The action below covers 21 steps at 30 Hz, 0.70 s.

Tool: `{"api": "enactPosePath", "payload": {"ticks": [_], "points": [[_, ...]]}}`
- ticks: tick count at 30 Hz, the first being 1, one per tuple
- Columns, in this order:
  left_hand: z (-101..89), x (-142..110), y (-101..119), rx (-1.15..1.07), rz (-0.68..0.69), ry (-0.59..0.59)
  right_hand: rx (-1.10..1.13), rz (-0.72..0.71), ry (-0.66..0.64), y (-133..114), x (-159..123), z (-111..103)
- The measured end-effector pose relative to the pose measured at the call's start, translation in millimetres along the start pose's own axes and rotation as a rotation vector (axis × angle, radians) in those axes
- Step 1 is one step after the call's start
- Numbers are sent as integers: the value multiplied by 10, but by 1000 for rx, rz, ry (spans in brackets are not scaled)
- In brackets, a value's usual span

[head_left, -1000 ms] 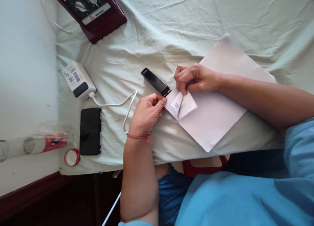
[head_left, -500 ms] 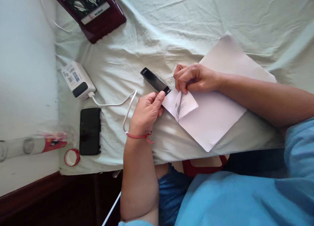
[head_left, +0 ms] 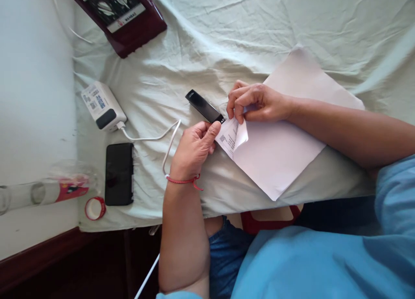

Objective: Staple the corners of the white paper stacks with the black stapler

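A stack of white paper sheets lies slantwise on the cloth. My left hand is closed at its left corner, thumb over bent fingers, pinching the sheets' edge. My right hand is closed too, its fingertips pinching a curled-back page corner. Under that curl a printed page shows a small square code and lines of text. A narrow glossy black thing, perhaps a stapler, lies just beyond my left thumb, its near end close to the paper corner.
Left of my hands are a white adapter box with a white cable and a black phone. A clear bottle and a red-rimmed cap are near the wall. A dark red appliance with dials stands at the upper left.
The turned-up flap between my hands has become smaller, and more of the printed page shows. My right fingertips have shifted slightly left. The left thumb has moved up a little at the corner.
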State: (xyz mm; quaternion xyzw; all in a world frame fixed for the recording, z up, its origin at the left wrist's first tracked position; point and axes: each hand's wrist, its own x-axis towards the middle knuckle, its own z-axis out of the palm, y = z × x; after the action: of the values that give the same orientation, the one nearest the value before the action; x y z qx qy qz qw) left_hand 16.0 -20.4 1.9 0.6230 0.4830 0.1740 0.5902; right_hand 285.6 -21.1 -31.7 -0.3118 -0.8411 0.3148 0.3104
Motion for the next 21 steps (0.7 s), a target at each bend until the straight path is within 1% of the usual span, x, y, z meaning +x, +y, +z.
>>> {"api": "enactPosePath", "payload": {"ticks": [2, 5, 8, 11, 14, 17, 19, 21], "points": [[1, 0, -2, -14, -1, -2, -18, -4, -1, -14, 3, -7], [3, -1, 0, -16, -3, -11, -62, 0, -36, -28, 7, -20], [3, -2, 21, -33, -5, -44, -112, -6, -65, -26, 5, -24], [5, 2, 48, -60, -27, -67, -122, -18, -63, -16, 0, -20], [10, 12, 54, -57, -42, -32, -86, -22, -31, -9, -3, -12], [18, 21, 36, -48, -39, 10, -69, -19, -30, -5, -2, -5], [22, 23, 20, -64, -43, 33, -52, -12, -27, -5, 1, -1], [21, 23, 4, -89, -54, 54, -12, 1, 3, -7, 5, 3]]}}
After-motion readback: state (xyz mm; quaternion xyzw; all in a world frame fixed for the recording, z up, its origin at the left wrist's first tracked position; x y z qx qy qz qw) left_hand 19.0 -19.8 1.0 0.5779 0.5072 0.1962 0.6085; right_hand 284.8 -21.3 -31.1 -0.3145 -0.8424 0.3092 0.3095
